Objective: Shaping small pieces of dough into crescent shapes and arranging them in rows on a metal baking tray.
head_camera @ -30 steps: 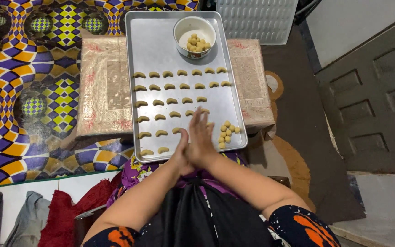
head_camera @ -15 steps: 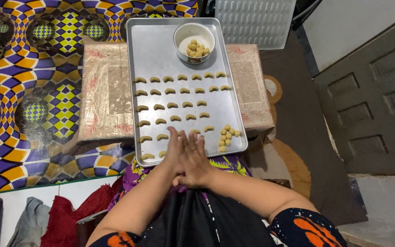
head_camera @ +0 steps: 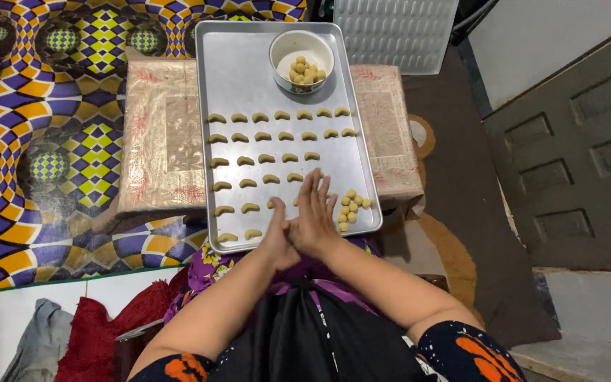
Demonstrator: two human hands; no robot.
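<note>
My left hand (head_camera: 277, 242) and my right hand (head_camera: 315, 211) are pressed palm to palm over the near edge of a silver baking tray (head_camera: 242, 67). The right hand lies on top with its fingers stretched forward. Whatever is between the palms is hidden. Rows of small crescent-shaped dough pieces (head_camera: 263, 136) cover the tray's middle and left. A little pile of dough balls (head_camera: 351, 209) sits just right of my fingers. At the tray's far end stands a white bowl (head_camera: 278, 51) with several more dough balls (head_camera: 305, 71).
The tray rests on a low block wrapped in patterned paper (head_camera: 164, 141). A bright purple, yellow and orange mat (head_camera: 37, 148) spreads to the left. A white ribbed panel (head_camera: 397, 32) lies beyond the tray, a dark door (head_camera: 574, 155) on the right, red cloth (head_camera: 93, 339) by my knee.
My pressed hands slid back toward me and then forward again, the right palm moving over the left. The view shifted slightly; the tray's contents stayed put.
</note>
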